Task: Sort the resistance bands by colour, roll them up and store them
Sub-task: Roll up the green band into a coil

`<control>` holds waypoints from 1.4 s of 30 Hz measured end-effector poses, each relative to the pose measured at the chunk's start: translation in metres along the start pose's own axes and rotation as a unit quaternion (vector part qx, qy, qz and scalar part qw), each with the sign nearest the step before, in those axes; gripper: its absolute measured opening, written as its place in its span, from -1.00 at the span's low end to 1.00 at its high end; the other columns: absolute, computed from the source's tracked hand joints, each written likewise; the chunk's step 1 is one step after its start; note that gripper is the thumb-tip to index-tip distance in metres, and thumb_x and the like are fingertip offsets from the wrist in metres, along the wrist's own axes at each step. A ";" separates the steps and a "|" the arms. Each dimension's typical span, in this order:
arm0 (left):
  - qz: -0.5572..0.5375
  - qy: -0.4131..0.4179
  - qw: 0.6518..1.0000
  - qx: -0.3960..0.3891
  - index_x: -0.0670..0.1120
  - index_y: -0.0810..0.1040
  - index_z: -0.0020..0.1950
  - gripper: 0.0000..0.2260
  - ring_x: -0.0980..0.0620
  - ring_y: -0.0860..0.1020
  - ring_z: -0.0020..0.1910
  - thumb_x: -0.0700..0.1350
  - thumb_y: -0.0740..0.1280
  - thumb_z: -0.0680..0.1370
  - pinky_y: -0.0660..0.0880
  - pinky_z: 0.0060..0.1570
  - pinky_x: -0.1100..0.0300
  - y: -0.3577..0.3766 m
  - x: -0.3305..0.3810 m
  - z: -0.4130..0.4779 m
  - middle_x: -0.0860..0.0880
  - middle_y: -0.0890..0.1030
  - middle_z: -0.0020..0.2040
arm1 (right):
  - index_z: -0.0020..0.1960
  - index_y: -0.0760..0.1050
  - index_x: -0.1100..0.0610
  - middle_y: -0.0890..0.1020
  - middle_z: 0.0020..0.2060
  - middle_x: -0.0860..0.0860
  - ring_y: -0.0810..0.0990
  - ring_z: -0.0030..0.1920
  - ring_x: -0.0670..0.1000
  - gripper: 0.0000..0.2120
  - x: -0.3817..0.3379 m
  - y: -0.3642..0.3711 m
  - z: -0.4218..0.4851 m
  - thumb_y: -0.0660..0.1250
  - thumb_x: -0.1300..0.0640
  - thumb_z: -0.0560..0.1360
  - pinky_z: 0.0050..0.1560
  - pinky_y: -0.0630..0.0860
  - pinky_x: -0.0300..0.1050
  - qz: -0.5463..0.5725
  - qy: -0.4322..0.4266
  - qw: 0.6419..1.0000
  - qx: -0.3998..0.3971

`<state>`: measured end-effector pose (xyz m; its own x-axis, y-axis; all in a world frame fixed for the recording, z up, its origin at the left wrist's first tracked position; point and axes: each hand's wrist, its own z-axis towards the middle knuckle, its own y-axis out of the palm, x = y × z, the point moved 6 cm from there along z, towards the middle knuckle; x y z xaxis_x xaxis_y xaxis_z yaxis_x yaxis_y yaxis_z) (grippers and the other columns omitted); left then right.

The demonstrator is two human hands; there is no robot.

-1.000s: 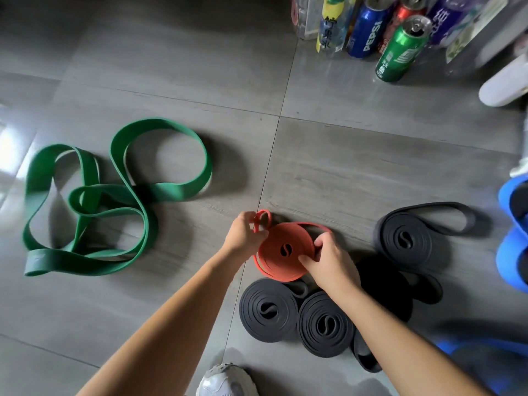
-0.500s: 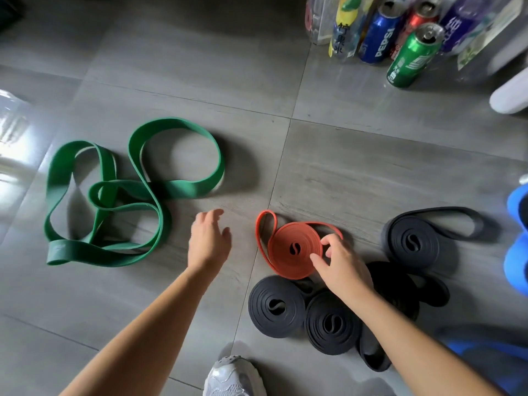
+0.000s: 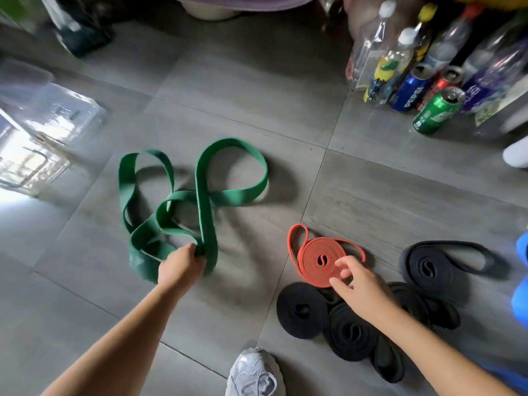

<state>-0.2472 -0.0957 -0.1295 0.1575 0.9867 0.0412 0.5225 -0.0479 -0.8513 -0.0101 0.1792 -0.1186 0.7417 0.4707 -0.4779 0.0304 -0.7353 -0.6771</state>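
Observation:
A wide green resistance band lies in loose loops on the grey tiled floor. My left hand grips its near end. To the right, a rolled orange band lies flat with a loose tail looping out at its left. My right hand hovers over the roll's near right edge, fingers relaxed and spread, fingertips at or just above it. Three rolled black bands lie around it: one at the near left, one partly under my right forearm, one further right with a loose tail.
A clear plastic box stands at the far left. Several bottles and cans cluster at the back right, a green can nearest. Something blue sits at the right edge. My grey shoe is at the bottom.
My left hand left the orange roll, crossed to the left and took hold of the green band's near end. My right hand's fingers eased off the orange roll. The view shifted left.

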 end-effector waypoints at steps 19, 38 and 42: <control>-0.240 0.294 0.906 0.188 -0.13 0.45 0.10 -0.62 -0.05 0.51 -0.23 -0.12 0.51 0.37 0.48 -0.29 0.16 -0.301 -0.007 -0.272 -0.06 0.53 -0.16 | 0.40 0.23 -0.07 0.46 0.24 -0.02 0.50 0.01 -0.02 -0.28 -0.286 -0.136 -0.226 0.46 -0.14 0.34 0.04 0.44 -0.10 -0.097 -0.292 0.951 0.013; -0.355 0.378 0.807 0.280 -0.03 0.51 -0.11 -0.76 0.08 0.52 -0.25 -0.02 0.52 0.35 0.51 -0.22 0.19 -0.415 -0.029 -0.483 -0.02 0.59 -0.18 | -0.05 0.46 0.06 0.65 -0.28 -0.06 0.59 -0.22 -0.07 -0.76 -0.368 -0.191 -0.400 0.42 0.32 0.41 -0.10 0.54 -0.14 0.335 -0.445 0.831 0.010; -0.308 0.386 0.849 0.188 -0.07 0.50 -0.01 -0.71 0.15 0.52 -0.29 -0.08 0.51 0.37 0.48 -0.27 0.31 -0.393 -0.018 -0.479 0.05 0.59 -0.17 | -0.07 0.50 0.04 0.65 -0.28 -0.04 0.59 -0.24 -0.06 -0.72 -0.339 -0.204 -0.398 0.50 0.28 0.33 -0.07 0.52 -0.11 0.291 -0.428 0.855 0.043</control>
<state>-0.0541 -0.1691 0.4542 0.5290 0.4040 0.7463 0.4229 0.6369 -0.6446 -0.0010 -0.0246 0.4045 -0.1479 0.2488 -0.9572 -0.2530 -0.9452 -0.2066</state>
